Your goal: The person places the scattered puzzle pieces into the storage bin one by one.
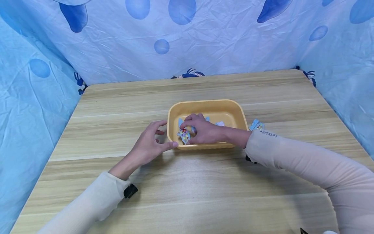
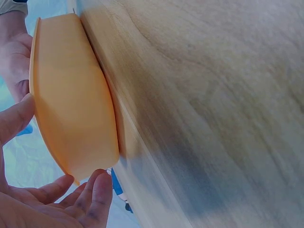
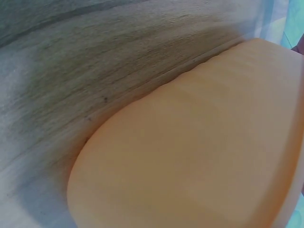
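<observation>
Blue cloth backs a wood-grain table. In the head view, the right hand pinches a shiny printed packet inside a rounded bin; the packet looks light, pliable and slippery, best held by its edges. The left hand has thumb and fingers spread. The left wrist view shows them touching the bin's rim, probably stiff plastic. In the right wrist view, the wall looks matte and faintly rippled.
</observation>
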{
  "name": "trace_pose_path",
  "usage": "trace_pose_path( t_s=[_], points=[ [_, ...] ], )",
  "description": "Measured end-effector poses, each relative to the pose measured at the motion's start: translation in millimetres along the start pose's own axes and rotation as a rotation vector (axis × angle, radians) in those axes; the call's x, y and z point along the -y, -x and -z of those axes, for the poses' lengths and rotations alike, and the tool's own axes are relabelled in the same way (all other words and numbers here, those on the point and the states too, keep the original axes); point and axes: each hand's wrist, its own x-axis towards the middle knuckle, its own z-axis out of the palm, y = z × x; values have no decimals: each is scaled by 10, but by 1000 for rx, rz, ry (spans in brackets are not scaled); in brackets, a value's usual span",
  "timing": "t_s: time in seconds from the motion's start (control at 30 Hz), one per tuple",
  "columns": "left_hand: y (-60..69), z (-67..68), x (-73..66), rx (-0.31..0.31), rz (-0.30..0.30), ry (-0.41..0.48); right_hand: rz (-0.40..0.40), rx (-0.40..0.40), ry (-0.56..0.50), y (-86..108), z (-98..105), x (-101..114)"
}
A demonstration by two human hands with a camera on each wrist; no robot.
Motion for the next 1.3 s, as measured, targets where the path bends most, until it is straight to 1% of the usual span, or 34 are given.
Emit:
trace_pose_path(
  t_s=[0.2, 0.4, 0.6, 0.9, 1.17, 1.3],
  points=[
    [0, 1, -9, 0, 1, -3, -20, 10, -8, 21, 17, -10],
    [1, 4, -3, -4, 3, -8, -31, -1, -87, 69, 64, -14],
    [3, 5, 1, -2, -2, -7, -28, -14, -131, 113, 101, -42],
    [-3, -8, -17, -3, 7, 2, -50, -28, -252, 233, 246, -67],
    [-3, -5, -12, 0, 19, -6, -36, -62, -305, 322, 347, -94],
    [-6, -9, -8, -2, 19, -7, -52, -77, -326, 365, 399, -117]
  ],
)
